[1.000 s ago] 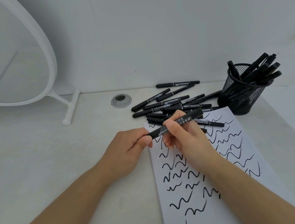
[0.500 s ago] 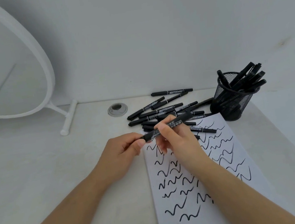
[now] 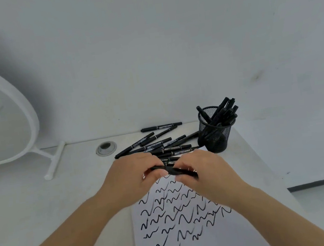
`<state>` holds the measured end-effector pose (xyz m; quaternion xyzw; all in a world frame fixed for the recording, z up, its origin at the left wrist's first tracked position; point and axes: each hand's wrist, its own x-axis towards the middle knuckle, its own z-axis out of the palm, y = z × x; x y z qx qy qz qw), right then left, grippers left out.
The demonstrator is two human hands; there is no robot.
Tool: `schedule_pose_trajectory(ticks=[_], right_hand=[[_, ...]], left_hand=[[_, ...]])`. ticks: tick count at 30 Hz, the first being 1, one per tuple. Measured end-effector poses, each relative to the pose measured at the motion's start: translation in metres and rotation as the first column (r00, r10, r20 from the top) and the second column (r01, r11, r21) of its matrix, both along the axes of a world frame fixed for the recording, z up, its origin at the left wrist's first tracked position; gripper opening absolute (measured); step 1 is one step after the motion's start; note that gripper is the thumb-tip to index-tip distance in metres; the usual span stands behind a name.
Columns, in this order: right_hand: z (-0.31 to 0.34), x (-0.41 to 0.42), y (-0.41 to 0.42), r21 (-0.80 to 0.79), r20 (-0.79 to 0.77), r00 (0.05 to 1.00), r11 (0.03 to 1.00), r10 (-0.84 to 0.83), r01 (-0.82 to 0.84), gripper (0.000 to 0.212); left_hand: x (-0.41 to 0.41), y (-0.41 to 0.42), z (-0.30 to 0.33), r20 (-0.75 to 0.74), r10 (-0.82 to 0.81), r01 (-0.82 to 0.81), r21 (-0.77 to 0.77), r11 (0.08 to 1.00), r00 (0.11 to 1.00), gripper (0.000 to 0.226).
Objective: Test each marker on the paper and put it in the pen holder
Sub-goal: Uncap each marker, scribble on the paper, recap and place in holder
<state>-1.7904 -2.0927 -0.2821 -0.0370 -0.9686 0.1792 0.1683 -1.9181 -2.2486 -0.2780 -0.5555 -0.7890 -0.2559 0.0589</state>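
A black marker (image 3: 173,170) lies nearly level between both hands above the top edge of the white paper (image 3: 196,241), which is covered in black squiggles. My left hand (image 3: 132,174) pinches its left end and my right hand (image 3: 200,170) grips its right part; the fingers hide both of its ends. Behind the hands lies a pile of several black markers (image 3: 160,144) on the table. The black mesh pen holder (image 3: 215,135) stands at the right, with several markers sticking out of it.
A white round mirror on a stand (image 3: 54,161) is at the left. A grey cable grommet (image 3: 106,148) sits in the table near the wall. The table's right edge (image 3: 267,170) runs close to the holder and paper.
The camera has tilted up, so everything sits lower in view. Both hands have closed in on the marker, which has turned from tilted up to the right to nearly level.
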Motion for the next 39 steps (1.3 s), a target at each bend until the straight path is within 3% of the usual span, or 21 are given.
schedule_pose_trajectory(ticks=[3, 5, 8, 10, 12, 17, 22, 30, 32, 35, 39], right_hand=[[0.008, 0.004, 0.01, 0.055, -0.048, 0.999, 0.998, -0.005, 0.008, 0.016], [0.018, 0.007, 0.023, 0.003, -0.087, 0.992, 0.996, -0.088, 0.088, 0.012], [0.042, 0.011, 0.048, -0.351, -0.233, 0.932, 0.918, -0.276, 0.184, 0.018], [0.056, 0.01, 0.064, -0.564, -0.315, 0.878, 0.816, -0.359, 0.131, 0.026], [0.066, 0.006, 0.075, -0.627, -0.378, 0.835, 0.774, -0.4, 0.088, 0.03], [0.068, -0.007, 0.091, -0.626, -0.465, 0.753, 0.774, -0.465, 0.091, 0.038], [0.056, -0.016, 0.102, -0.586, -0.438, 0.768, 0.796, -0.467, 0.15, 0.039], [0.039, -0.025, 0.104, -0.407, -0.306, 0.86, 0.873, -0.408, 0.269, 0.018], [0.036, -0.029, 0.105, -0.33, -0.261, 0.882, 0.895, -0.392, 0.3, 0.021], [0.031, -0.032, 0.108, -0.335, -0.214, 0.884, 0.881, -0.417, 0.334, 0.033], [0.023, -0.034, 0.11, -0.26, -0.241, 0.888, 0.907, -0.392, 0.331, 0.054]], left_hand=[[0.008, 0.022, 0.011, -0.035, -0.037, 0.037, 0.002, 0.999, 0.999, 0.036], [0.005, 0.035, 0.017, 0.139, 0.023, -0.032, 0.066, 0.997, 0.99, 0.029], [-0.015, 0.059, 0.018, 0.46, 0.09, -0.167, 0.129, 0.978, 0.883, 0.019], [-0.03, 0.079, 0.015, 0.437, 0.188, -0.195, -0.03, 0.98, 0.879, 0.017], [-0.041, 0.097, 0.009, 0.325, 0.264, -0.218, -0.17, 0.961, 0.908, 0.013], [-0.056, 0.124, -0.006, 0.032, 0.316, -0.292, -0.305, 0.906, 0.948, 0.014], [-0.058, 0.125, -0.022, -0.033, 0.332, -0.316, -0.402, 0.86, 0.943, 0.02], [-0.06, 0.131, -0.028, 0.095, 0.392, -0.299, -0.492, 0.818, 0.915, 0.029], [-0.062, 0.133, -0.027, 0.125, 0.381, -0.27, -0.51, 0.817, 0.916, 0.031], [-0.063, 0.133, -0.028, 0.13, 0.384, -0.274, -0.499, 0.822, 0.914, 0.03], [-0.065, 0.128, -0.029, 0.149, 0.426, -0.344, -0.387, 0.855, 0.892, 0.025]])
